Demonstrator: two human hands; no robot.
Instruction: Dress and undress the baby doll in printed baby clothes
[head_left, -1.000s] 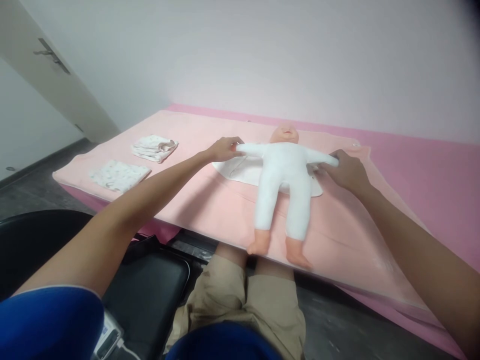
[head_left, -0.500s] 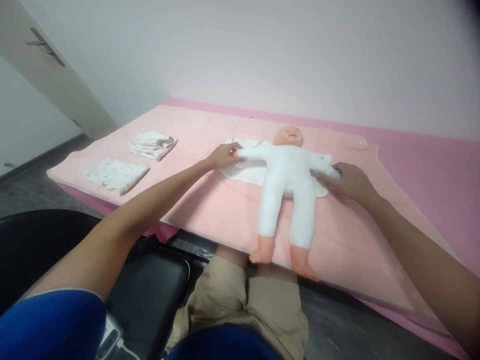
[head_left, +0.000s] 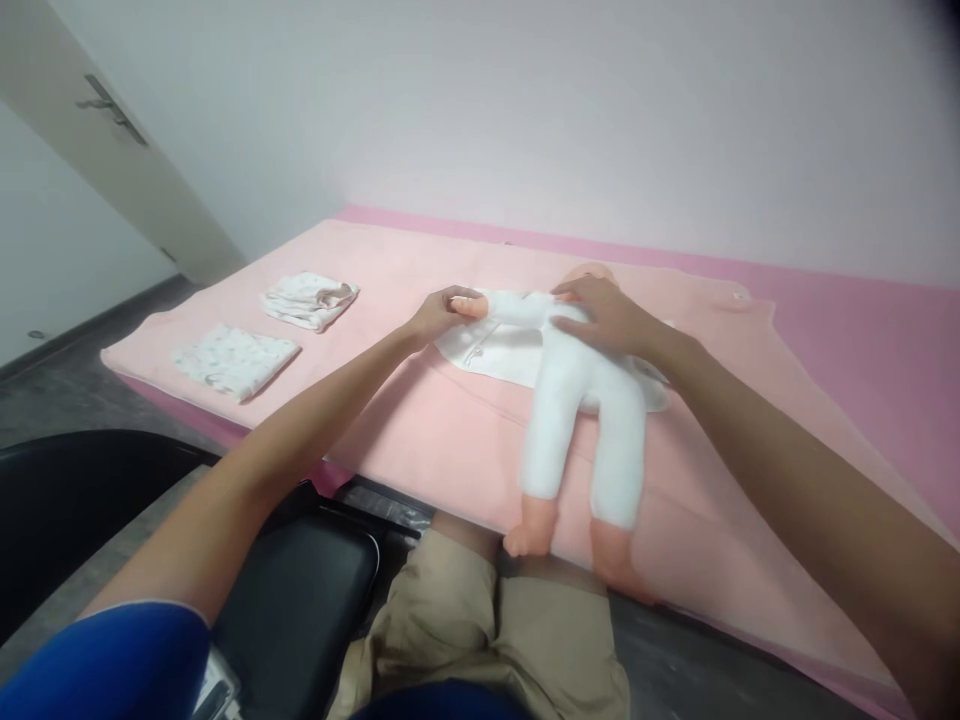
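White cotton covers the baby doll [head_left: 574, 400], which lies on its back towards the front edge of the peach blanket [head_left: 420, 420]. Its bare feet hang past that edge above my knees.

My left hand [head_left: 439, 312] is closed around the doll's small wrist, fingers curled tight on it, holding that arm stretched out to the side. My right hand [head_left: 611, 318] rests flat on the doll's chest and shoulder, fingers apart and gripping nothing; it hides part of the head.

A second ago that right hand was out at the doll's far sleeve, with both arms pulled wide. It has now let go and crossed to the middle, so that far arm lies slack and mostly out of sight behind my wrist. The body is pinned under my palm. The doll has also slid a little nearer to me, with more of its legs over the edge.

Under its back is an open white garment [head_left: 487, 347], spread flat. Near the blanket's left edge, well apart from the doll, sit two folded printed cloths [head_left: 310, 297] [head_left: 235, 358]. The blanket covers a pink mattress [head_left: 862, 330] that runs along the wall. Below the front edge are my khaki shorts [head_left: 480, 620] and a black chair seat [head_left: 300, 590].
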